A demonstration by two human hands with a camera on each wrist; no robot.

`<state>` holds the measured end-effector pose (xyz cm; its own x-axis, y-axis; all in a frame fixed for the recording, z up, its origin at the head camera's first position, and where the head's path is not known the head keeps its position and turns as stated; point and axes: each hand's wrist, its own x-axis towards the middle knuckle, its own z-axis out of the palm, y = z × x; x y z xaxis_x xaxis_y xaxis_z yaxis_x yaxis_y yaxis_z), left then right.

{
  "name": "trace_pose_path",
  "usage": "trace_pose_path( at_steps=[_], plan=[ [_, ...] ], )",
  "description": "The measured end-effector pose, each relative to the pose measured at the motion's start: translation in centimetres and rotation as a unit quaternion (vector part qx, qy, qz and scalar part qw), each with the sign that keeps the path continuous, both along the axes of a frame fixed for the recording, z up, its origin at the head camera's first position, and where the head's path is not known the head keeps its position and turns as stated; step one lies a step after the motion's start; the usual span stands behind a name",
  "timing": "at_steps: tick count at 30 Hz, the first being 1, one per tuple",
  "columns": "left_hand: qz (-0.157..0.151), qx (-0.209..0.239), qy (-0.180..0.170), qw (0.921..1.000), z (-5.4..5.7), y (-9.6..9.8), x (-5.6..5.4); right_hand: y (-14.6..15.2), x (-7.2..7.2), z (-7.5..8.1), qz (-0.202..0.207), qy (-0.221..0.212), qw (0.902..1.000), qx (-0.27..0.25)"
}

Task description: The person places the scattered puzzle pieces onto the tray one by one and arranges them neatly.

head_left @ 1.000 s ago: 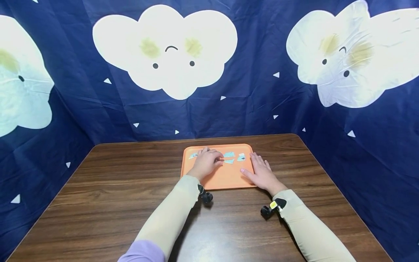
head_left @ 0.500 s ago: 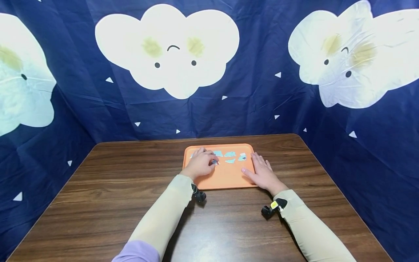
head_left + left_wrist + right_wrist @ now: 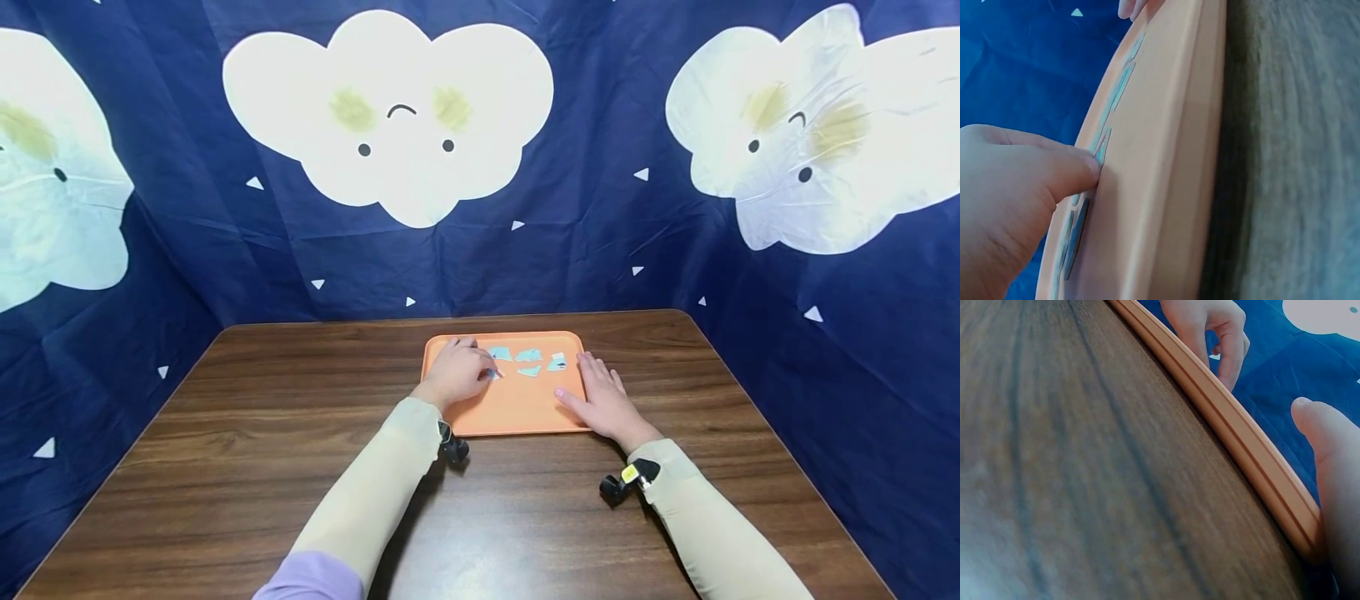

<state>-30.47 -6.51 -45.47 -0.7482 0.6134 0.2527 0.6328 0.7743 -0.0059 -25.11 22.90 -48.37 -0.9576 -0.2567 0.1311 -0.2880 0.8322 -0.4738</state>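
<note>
An orange tray lies on the table with several flat, irregular pale-blue puzzle pieces near its far side. My left hand is over the tray's left part, thumb and fingers bent down at a puzzle piece with a reddish mark. In the left wrist view the thumb overlaps the end of that piece; more pieces lie close beside the hand. My right hand rests at the tray's right edge, fingers straight, thumb reaching over the rim.
The brown wooden table extends around the tray on all sides. A dark blue cloth printed with white clouds hangs behind the table and along both sides. A small camera sits at the left wrist, another at the right.
My left hand has shifted left across the tray, uncovering pieces in the far row and the red-marked one at its fingertips. My right hand has stayed at the tray's right edge.
</note>
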Motion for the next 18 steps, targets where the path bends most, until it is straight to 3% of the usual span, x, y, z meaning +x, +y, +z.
trace_pose_path(
  at_steps=[3, 7, 18],
  plan=[
    [0.02, -0.002, 0.012, 0.9997, -0.04, 0.06, 0.12, 0.02, 0.13, -0.01, 0.0, 0.002, 1.0, 0.002],
    [0.044, 0.004, 0.002, 0.999, -0.24, 0.09, 0.26, -0.15, 0.14, 0.1, 0.003, -0.001, 1.0, 0.005],
    [0.048, 0.025, 0.006, 0.9985, -0.66, 0.3, 0.35, -0.12, -0.01, 0.22, -0.001, -0.002, 1.0, 0.002]
  ],
)
